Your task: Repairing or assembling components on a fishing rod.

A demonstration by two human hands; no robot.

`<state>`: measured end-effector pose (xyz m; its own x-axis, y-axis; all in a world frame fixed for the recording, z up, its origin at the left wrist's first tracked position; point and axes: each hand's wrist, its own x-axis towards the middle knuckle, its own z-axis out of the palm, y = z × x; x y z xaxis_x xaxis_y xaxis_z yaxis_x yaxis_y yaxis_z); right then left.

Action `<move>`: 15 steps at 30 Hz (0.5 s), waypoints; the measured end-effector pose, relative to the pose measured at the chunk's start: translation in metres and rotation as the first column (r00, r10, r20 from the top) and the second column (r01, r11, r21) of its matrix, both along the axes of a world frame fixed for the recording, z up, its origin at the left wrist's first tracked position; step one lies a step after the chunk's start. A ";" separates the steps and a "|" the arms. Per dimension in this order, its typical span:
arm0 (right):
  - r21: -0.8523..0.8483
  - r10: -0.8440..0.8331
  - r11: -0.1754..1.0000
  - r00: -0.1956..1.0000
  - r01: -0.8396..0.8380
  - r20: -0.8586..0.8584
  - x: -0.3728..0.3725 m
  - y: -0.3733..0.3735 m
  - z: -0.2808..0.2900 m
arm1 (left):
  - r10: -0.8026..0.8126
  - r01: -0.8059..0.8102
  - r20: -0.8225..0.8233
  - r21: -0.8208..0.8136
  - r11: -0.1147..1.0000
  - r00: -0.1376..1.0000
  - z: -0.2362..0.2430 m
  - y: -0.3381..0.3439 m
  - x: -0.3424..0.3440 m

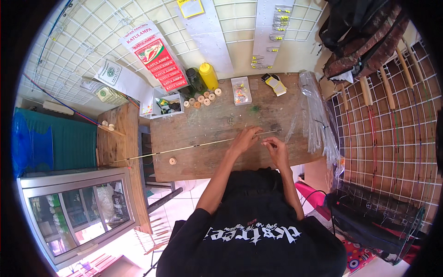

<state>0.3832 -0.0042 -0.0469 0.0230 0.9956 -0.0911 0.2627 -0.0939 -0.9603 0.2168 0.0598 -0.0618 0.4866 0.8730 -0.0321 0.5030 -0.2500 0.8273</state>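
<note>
A thin pale-yellow fishing rod with dark bands lies slantwise over the wooden table, its thin end pointing right. My left hand is closed round the rod near that end, fingers bent over it. Just to the right and nearer me, my right hand has thumb and fingertips pinched together below the rod; anything between them is too small to make out. Beyond my left hand lies a small coil of thin wire or line. One wooden spool sits by itself at the table's left.
At the back stand several wooden spools, a yellow bottle, a dark bottle and an open white box of small colourful pieces. Clear plastic sleeves hang over the right edge. A glass-fronted cabinet stands left.
</note>
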 end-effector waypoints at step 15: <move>-0.018 0.001 1.000 0.995 0.000 0.101 -0.008 0.015 -0.013 | 0.174 -0.181 0.127 0.043 0.983 0.976 0.027 -0.014 -0.019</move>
